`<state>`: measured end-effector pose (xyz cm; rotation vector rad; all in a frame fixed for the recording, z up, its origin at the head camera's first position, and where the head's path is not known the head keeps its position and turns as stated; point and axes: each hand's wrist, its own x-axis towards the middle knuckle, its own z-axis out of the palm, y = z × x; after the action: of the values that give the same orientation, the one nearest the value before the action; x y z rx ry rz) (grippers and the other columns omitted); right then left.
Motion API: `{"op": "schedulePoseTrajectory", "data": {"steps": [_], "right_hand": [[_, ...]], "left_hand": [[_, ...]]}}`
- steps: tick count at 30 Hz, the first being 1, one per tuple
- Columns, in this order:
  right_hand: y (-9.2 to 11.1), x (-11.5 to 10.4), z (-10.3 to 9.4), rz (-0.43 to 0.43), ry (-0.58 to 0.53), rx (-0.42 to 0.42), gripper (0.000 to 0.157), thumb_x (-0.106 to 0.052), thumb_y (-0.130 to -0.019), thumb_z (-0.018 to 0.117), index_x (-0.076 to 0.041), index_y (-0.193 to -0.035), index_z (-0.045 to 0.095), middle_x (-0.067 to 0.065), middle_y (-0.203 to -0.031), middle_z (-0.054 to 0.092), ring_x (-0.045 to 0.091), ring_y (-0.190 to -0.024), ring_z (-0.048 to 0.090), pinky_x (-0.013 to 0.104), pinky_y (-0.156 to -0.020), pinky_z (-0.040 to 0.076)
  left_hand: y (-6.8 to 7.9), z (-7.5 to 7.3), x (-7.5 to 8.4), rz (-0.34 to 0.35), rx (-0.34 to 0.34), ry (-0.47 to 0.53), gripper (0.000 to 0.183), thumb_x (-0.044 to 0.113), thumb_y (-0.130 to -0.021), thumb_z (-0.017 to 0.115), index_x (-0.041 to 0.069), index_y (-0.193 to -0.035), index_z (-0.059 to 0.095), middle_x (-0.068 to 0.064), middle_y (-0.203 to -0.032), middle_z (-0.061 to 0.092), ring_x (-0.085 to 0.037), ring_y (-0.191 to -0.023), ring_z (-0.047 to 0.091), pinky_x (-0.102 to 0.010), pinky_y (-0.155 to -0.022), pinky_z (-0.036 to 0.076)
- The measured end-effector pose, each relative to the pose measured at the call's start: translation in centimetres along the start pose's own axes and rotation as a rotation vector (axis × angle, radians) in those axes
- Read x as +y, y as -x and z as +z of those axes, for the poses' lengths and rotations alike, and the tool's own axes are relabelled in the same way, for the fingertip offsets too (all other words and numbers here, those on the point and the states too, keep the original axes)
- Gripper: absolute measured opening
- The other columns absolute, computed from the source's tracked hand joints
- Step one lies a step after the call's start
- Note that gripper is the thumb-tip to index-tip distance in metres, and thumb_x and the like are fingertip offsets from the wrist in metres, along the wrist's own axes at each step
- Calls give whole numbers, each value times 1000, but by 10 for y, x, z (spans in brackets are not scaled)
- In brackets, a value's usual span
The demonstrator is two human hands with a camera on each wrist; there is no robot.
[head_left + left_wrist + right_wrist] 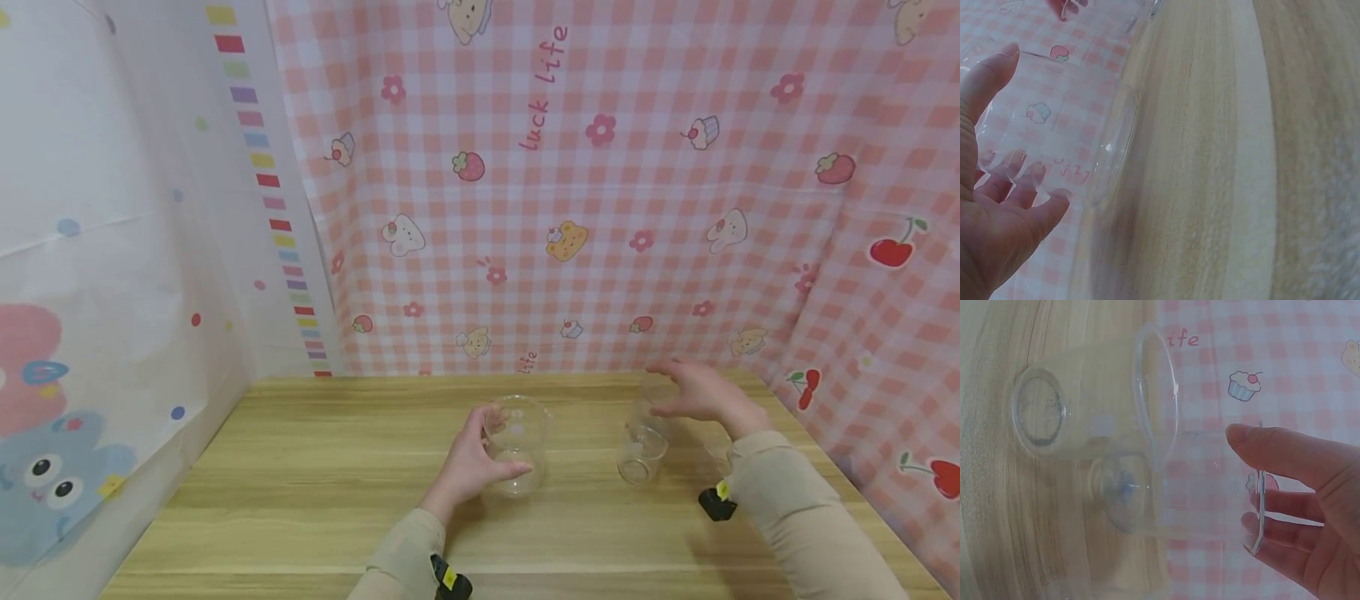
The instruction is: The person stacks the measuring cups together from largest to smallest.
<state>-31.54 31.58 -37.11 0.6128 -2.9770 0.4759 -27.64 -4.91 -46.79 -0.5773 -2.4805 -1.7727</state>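
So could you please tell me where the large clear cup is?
In the head view, the large clear cup is at lower centre, in the left hand, left of the other cups.

The left sleeve (401, 546) is plain pale beige cloth with a smooth, band-like stretch near its wrist end. At the side of the left sleeve sits a small, boxy black device (452, 581) bearing a yellow tag (450, 577), its marking too small to read. Just past the left sleeve, the left grip (468, 467) is bare. To the right of the left sleeve, the right sleeve (802, 508) matches its beige, softly creased, with a similar black block (716, 505) and yellow patch (723, 489).
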Motion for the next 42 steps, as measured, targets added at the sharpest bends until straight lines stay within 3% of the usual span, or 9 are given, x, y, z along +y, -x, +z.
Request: {"op": "schedulePoseTrajectory", "data": {"steps": [27,34,42], "right_hand": [[-12,-34,-6,-49,11,74,68,-26,-80,82,0,-137,55,28,-137,51,48,-123,48,63,-99,41],[-13,-43,-7,-76,30,79,69,-29,-80,83,-4,-138,55,26,-137,52,46,-121,51,62,-97,44],[-13,-53,-9,-126,21,93,69,-28,-80,83,-4,-138,56,24,-138,51,43,-120,53,59,-94,46]], "left_hand": [[0,1,1,-8,11,-16,93,21,-69,92,3,-142,37,-13,-141,51,-31,-128,49,-51,-107,40],[1,0,1,-9,3,-22,95,26,-69,93,5,-143,37,-10,-142,51,-28,-129,49,-47,-107,41],[1,0,1,17,9,-18,91,23,-69,92,3,-141,39,-13,-141,52,-34,-127,50,-51,-104,43]]}}
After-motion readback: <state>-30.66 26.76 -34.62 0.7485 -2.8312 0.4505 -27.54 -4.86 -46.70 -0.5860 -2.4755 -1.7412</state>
